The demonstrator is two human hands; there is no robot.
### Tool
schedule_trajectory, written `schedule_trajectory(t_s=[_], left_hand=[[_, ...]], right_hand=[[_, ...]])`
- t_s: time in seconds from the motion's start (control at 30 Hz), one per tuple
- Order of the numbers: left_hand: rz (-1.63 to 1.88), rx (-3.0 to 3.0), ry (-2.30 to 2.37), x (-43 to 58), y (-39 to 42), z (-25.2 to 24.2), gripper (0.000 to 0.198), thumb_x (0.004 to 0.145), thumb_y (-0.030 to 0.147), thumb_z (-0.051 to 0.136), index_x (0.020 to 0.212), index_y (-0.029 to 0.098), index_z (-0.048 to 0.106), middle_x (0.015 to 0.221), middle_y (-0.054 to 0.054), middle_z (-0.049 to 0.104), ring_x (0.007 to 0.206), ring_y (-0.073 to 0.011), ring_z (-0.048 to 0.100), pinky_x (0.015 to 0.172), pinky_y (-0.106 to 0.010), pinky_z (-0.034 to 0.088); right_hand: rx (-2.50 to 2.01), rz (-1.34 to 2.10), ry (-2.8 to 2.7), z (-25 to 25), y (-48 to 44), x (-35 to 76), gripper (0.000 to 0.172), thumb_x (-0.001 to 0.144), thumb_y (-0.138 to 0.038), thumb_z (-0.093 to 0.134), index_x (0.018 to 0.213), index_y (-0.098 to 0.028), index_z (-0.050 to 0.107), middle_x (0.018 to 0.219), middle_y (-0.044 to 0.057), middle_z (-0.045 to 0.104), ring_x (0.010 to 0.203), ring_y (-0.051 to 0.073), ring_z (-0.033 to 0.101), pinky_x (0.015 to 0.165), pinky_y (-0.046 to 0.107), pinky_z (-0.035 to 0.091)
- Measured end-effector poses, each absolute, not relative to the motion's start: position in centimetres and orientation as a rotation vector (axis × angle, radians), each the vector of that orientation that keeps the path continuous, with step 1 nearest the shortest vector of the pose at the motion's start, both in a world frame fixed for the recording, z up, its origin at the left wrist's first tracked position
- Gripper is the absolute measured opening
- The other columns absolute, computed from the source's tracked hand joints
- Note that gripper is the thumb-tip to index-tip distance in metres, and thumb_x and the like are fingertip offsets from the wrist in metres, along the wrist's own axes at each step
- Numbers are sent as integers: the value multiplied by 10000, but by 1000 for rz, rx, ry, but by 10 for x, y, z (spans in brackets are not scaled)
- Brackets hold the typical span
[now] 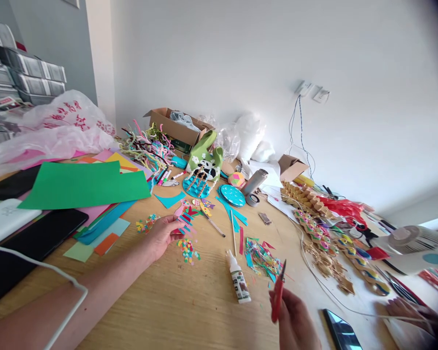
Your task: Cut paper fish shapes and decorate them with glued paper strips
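Note:
My left hand (164,236) reaches over the middle of the table, thumb and fingers pinched on a pink paper cutout (184,224) with blue and red strips. The fingers partly hide its shape. Round coloured paper dots (188,250) lie just below that hand. Closed around red-handled scissors (277,299), my right hand (295,318) is at the lower right. The scissors appear edge-on, dark tip upward. A white glue bottle (239,279) lies between the hands, near a thin wooden stick (233,231). Shredded paper scraps (262,256) are beyond the right hand.
Green paper sheets (83,184) and a black tablet-like slab (32,253) lie left. Behind are a green panda bag (206,163), pipe cleaners (149,146) and a metal flask (255,181). A phone (341,330), white cable (308,265) and another person's hand (405,308) are right.

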State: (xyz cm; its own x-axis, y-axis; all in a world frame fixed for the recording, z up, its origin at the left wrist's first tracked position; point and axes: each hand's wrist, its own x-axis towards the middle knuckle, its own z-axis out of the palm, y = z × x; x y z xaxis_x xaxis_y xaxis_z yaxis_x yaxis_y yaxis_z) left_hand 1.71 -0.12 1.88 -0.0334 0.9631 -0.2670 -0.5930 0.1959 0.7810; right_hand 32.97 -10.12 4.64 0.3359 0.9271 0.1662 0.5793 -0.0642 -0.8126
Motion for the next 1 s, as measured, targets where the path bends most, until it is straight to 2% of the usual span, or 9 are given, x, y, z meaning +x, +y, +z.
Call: schedule_trajectory(t_s=[0.03, 0.17, 0.33, 0.47, 0.6, 1.0], left_hand=[[1347, 503, 919, 17, -1, 19, 233, 521, 236, 804, 683, 128, 677, 711, -69, 721, 656, -176, 654, 591, -275, 528], [1404, 446, 906, 15, 1, 20, 225, 504, 202, 806, 676, 131, 678, 719, -54, 721, 669, -167, 652, 593, -266, 513], [1474, 433, 888, 9, 6, 22, 207, 520, 204, 793, 670, 138, 666, 681, -38, 709, 657, -157, 646, 614, -264, 493], [1520, 397, 883, 6, 8, 20, 195, 521, 198, 782, 667, 140, 665, 659, -26, 700, 644, -146, 639, 623, -256, 483], [1523, 354, 879, 8, 7, 20, 172, 531, 184, 774, 653, 144, 661, 646, -12, 693, 632, -133, 629, 629, -253, 482], [1514, 269, 857, 11, 5, 23, 147, 545, 141, 747, 631, 156, 628, 620, 11, 671, 585, -109, 602, 599, -230, 469]], right_hand=[[-1633, 657, -1357, 58, -93, 315, 400, 781, -500, 614, 1008, -172, 596, 903, 98, 690, 813, 245, 637, 695, 325, 503], [-1184, 1072, -1357, 86, -52, 234, 437, 785, -568, 630, 950, -163, 606, 733, 34, 615, 676, 171, 579, 593, 265, 467], [-979, 1398, -1413, 66, -34, 146, 491, 849, -655, 472, 822, -170, 541, 580, -18, 513, 534, 120, 470, 501, 230, 368], [-1071, 1451, -1503, 37, -45, 132, 493, 848, -671, 455, 703, -200, 430, 550, -46, 442, 502, 99, 412, 479, 221, 320], [-1147, 1497, -1495, 25, -49, 134, 536, 796, -737, 455, 683, -219, 379, 524, -75, 352, 457, 86, 351, 441, 223, 273], [-1185, 1473, -1469, 21, -47, 131, 552, 795, -738, 450, 676, -201, 406, 512, -62, 401, 449, 75, 336, 430, 217, 257]])
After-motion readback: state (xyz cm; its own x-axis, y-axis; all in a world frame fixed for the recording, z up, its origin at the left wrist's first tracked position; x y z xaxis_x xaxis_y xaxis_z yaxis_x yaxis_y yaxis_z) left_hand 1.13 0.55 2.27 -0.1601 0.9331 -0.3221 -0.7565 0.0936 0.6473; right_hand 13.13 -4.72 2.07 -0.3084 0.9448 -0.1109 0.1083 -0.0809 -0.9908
